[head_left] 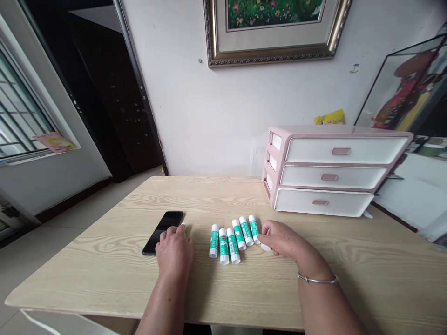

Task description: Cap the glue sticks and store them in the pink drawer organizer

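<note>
Left hand [173, 253]: fingers lightly curled, resting over the edge of a glossy black smartphone [161, 232]; not clearly grasping, with a small white object [183, 226] at the fingertips.
Right hand [281, 239]: fingers curved down over a small white object [266, 247]; cannot tell whether gripping it.
Between the hands: six white-and-green cylindrical glue sticks [233, 242] in a row, on a pale wood-grain table [104, 279].
Beyond the right hand: a pink-and-white three-drawer plastic organiser [328, 177].

This looks like a room in a home. A framed flower picture [272, 32] hangs on the wall, a barred window [21, 111] is on the left, and pink drawers [328, 172] sit on the bench [87, 274].
</note>
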Available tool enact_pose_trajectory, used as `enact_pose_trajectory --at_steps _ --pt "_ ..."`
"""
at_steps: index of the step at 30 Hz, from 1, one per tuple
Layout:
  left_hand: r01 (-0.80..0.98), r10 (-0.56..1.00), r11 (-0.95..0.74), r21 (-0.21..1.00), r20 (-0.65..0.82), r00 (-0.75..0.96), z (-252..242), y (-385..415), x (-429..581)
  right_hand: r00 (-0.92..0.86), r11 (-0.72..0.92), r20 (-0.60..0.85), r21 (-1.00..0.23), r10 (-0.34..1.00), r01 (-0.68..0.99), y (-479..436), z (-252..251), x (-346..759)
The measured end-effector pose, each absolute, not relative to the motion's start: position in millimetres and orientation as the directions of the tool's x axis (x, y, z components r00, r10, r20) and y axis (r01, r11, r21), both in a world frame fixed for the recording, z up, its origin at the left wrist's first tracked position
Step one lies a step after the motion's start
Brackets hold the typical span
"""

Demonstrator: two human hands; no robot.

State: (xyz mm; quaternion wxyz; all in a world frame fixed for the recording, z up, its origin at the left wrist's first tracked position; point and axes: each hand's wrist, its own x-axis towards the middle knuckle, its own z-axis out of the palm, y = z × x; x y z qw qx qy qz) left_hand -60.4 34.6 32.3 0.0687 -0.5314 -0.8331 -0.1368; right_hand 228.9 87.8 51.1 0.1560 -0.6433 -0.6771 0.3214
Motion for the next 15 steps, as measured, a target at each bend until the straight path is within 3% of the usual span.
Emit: enact_pose_trajectory --at_steps 11,15 --pt "0.909 0.886 0.395 0.134 0.206 -0.416 20.0 42.1 -65.7 -0.186 0.04 -0.043 -0.906 0.982 0.421 88.7 49.9 210.1" --pt "0.895 0.9 0.333 0.296 0.184 -0.395 12.7 49.7 -66.5 -0.21 0.016 -0.041 -0.964 0.977 0.265 87.6 49.5 203.8"
